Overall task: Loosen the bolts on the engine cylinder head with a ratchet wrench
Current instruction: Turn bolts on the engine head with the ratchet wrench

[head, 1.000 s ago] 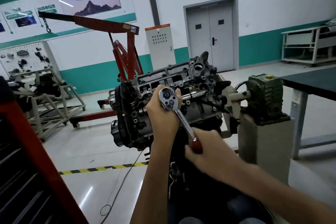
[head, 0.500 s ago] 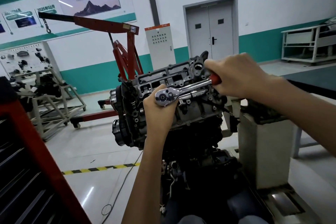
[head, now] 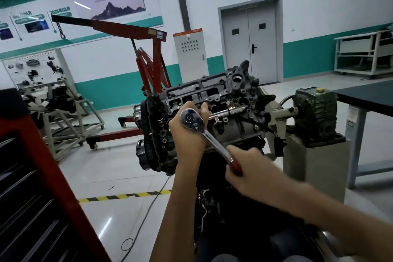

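The grey engine cylinder head sits tilted on a stand in the middle of the head view. A chrome ratchet wrench with a dark red handle is set against its near face. My left hand wraps around the wrench's round head and holds it against the engine. My right hand grips the red handle, which points down and to the right. The bolt under the wrench head is hidden by my left hand.
A red engine hoist stands behind the engine. A green gearbox on a grey pedestal is at the right, beside a dark table. A red tool cabinet fills the lower left. A cable and yellow-black floor tape lie below.
My right hand swung the handle from pointing up and right back down to the lower right. My left hand stayed on the wrench head.
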